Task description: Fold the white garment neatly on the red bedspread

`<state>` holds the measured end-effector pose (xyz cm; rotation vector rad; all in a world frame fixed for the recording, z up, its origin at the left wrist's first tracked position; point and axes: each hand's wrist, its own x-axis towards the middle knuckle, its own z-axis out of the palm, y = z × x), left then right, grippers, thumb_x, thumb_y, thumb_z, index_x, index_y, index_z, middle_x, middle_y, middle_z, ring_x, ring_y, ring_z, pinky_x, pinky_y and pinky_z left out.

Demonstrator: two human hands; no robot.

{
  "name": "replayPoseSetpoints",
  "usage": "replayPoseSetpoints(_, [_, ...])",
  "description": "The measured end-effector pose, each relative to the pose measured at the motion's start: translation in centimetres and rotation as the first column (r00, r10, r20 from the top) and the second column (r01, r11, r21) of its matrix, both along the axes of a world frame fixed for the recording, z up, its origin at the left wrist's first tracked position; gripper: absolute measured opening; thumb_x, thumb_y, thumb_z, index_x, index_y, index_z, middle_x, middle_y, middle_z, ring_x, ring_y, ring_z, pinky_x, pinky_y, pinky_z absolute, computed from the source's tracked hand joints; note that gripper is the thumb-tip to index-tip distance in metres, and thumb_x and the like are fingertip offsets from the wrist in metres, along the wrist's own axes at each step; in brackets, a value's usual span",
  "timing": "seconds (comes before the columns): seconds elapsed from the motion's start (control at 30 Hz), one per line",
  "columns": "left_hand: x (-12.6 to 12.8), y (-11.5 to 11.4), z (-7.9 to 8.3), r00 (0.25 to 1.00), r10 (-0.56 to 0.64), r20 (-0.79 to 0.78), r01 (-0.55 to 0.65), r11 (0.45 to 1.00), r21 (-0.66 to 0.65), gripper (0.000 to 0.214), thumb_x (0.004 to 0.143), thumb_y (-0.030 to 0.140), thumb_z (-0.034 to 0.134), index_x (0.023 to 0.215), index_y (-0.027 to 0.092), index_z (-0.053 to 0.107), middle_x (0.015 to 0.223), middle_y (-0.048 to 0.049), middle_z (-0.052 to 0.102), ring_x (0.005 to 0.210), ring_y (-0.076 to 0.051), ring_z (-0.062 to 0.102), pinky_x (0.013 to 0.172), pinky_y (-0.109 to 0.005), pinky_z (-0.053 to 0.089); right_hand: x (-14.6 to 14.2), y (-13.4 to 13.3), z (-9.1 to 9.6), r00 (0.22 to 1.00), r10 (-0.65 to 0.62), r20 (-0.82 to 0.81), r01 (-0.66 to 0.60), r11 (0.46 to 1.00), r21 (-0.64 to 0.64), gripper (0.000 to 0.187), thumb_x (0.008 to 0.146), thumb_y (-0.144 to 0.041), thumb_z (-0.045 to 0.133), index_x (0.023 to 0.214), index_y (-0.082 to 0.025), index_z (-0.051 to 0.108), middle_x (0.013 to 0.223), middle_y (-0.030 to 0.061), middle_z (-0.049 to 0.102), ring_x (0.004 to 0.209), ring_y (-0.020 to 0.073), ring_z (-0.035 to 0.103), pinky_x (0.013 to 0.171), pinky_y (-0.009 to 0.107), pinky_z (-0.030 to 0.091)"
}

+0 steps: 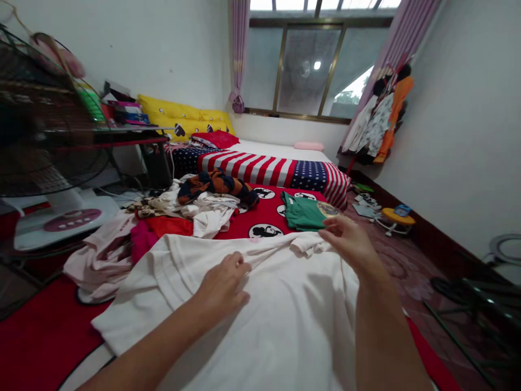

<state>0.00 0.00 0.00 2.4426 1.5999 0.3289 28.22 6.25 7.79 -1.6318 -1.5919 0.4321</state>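
A white t-shirt (285, 320) lies spread out on the red bed cover (44, 331) right in front of me. My left hand (223, 285) rests on the shirt near its upper edge, fingers curled and pressing the cloth. My right hand (348, 241) hovers at the shirt's far right corner, by a bunched sleeve (309, 244), with its fingers pinched on the fabric. Just beyond it lies a folded green shirt (303, 213).
A heap of clothes (195, 203) lies at the left, with a pink garment (101, 255) beside it. A standing fan (44, 136) is at the far left. A flag-patterned blanket (277, 169) covers the bed behind. Clothes hang on a rack (382, 122) at the right wall.
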Motion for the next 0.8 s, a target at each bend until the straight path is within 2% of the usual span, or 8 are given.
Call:
replayPoseSetpoints(0.07, [-0.9,0.1,1.0,0.986,0.142,-0.086,-0.141,0.99,0.013,0.046,0.072,0.03,0.066,0.116,0.02,0.055,0.12,-0.012,0.053,0.111,-0.03,0.054,0.083,-0.04,0.05,1.4,0.9,-2.4,0.968,-0.08,0.236,0.125,0.976,-0.179,0.04,0.069,-0.032,0.071,0.105,-0.015,0.063,0.082,0.007,0.069,0.072,0.0185,0.064,0.063,0.027,0.045])
replayPoseSetpoints(0.13, [-1.6,0.2,1.2,0.968,0.202,-0.148,-0.208,0.978,-0.026,0.053,0.072,0.036,0.067,0.119,0.018,0.052,0.117,-0.0136,0.056,0.108,-0.032,0.057,0.082,-0.042,0.049,1.6,1.1,-4.4,0.946,-0.031,0.322,0.136,0.941,-0.31,0.057,0.068,-0.034,0.074,0.119,-0.015,0.058,0.082,0.0061,0.07,0.07,0.0178,0.064,0.062,0.026,0.043])
replayPoseSetpoints(0.23, [-2.3,0.7,0.7,0.966,0.208,-0.15,-0.225,0.969,-0.106,0.062,0.072,0.045,0.067,0.124,0.017,0.05,0.121,-0.0154,0.058,0.108,-0.033,0.059,0.087,-0.043,0.046,0.6,1.5,-6.5,0.925,0.026,0.379,0.102,0.944,-0.314,0.076,0.067,-0.038,0.074,0.133,-0.013,0.047,0.098,0.0118,0.071,0.085,0.0227,0.065,0.067,0.027,0.044])
replayPoseSetpoints(0.3, [-2.5,1.2,0.3,0.966,0.238,-0.101,-0.249,0.962,-0.114,0.076,0.071,0.052,0.067,0.134,0.017,0.044,0.131,-0.0171,0.054,0.115,-0.033,0.056,0.092,-0.042,0.043,-0.2,2.0,-7.5,0.904,-0.005,0.427,0.121,0.962,-0.244,0.069,0.07,-0.037,0.071,0.133,-0.015,0.05,0.11,0.0138,0.069,0.097,0.027,0.063,0.071,0.03,0.044])
replayPoseSetpoints(0.37, [-2.6,1.7,0.0,0.958,0.284,-0.043,-0.288,0.95,-0.121,0.085,0.071,0.058,0.064,0.141,0.017,0.038,0.135,-0.0176,0.052,0.118,-0.032,0.054,0.094,-0.039,0.042,-0.4,2.7,-8.3,0.897,-0.069,0.436,0.175,0.963,-0.207,0.045,0.075,-0.032,0.064,0.119,-0.02,0.062,0.106,0.0111,0.07,0.097,0.0271,0.064,0.072,0.03,0.044])
replayPoseSetpoints(0.5, [-3.0,2.3,0.1,0.957,0.29,0.017,-0.283,0.942,-0.182,0.069,0.071,0.052,0.065,0.13,0.019,0.052,0.113,-0.012,0.066,0.103,-0.028,0.061,0.082,-0.032,0.044,0.5,4.0,-8.7,0.938,-0.184,0.295,0.236,0.96,-0.152,0.021,0.081,-0.029,0.053,0.09,-0.02,0.07,0.076,0.006,0.072,0.078,0.0207,0.068,0.064,0.026,0.045])
replayPoseSetpoints(0.63, [-4.6,2.7,0.8,0.994,0.1,0.043,-0.083,0.949,-0.305,0.032,0.068,0.044,0.066,0.085,0.017,0.067,0.076,-0.0012,0.064,0.074,-0.02,0.059,0.062,-0.025,0.038,1.5,4.0,-7.7,0.975,-0.214,0.058,0.22,0.967,-0.128,0.023,0.08,-0.038,0.055,0.081,-0.019,0.067,0.058,0.0024,0.068,0.054,0.0161,0.064,0.049,0.022,0.044])
replayPoseSetpoints(0.8, [-6.8,5.8,5.0,0.996,-0.084,0.028,0.089,0.929,-0.359,0.027,0.073,0.041,0.061,0.066,0.015,0.061,0.061,0.0036,0.053,0.061,-0.014,0.052,0.053,-0.022,0.032,2.1,3.1,-6.4,0.953,-0.161,-0.255,0.104,0.97,-0.222,0.024,0.07,-0.04,0.066,0.065,-0.017,0.059,0.045,0.0014,0.06,0.037,0.0129,0.055,0.035,0.019,0.036])
